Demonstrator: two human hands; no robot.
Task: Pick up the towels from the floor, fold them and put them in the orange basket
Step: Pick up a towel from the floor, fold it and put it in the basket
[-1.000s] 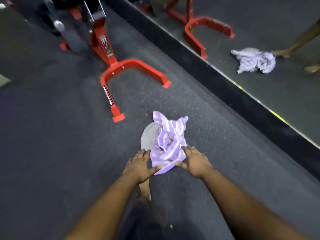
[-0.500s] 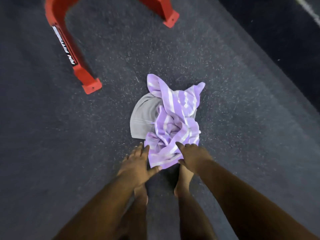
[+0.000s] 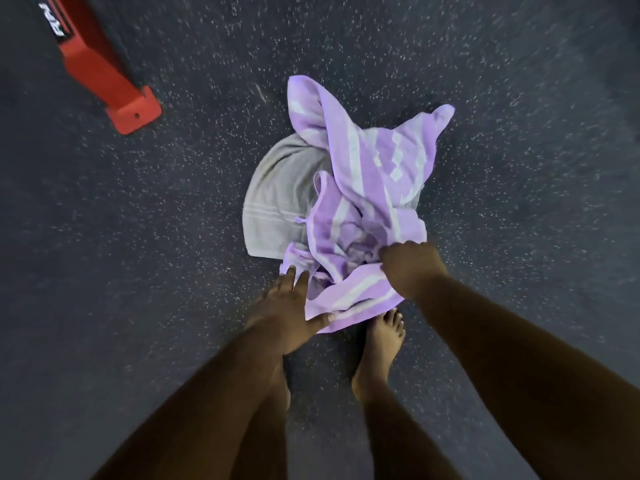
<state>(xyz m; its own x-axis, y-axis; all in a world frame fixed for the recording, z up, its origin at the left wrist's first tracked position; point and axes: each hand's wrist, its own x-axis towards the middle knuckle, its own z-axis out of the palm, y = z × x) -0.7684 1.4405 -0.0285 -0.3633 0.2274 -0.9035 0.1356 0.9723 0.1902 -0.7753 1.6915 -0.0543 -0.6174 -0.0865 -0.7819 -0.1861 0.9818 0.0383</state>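
Plainly, from left to right:
Red frame foot (image 3: 114, 88): upper left of the frame, well apart from the towels; nothing to lift here.
Grey towel (image 3: 280, 199): centre-left on the floor (image 3: 138, 271), partly under the striped one; looks soft and limp, so it would sag from any single corner.
Left hand (image 3: 287, 317): lower centre, fingers straight, thumb spread, pressing the near edge of the striped towel flat.
Purple striped towel (image 3: 367, 188): centre, crumpled on top; light and floppy, best taken by two corners or along one hem.
Right hand (image 3: 408, 265): centre-right, fingers curled into a bunch of the purple cloth.
Orange basket: not in view, contents unknown.
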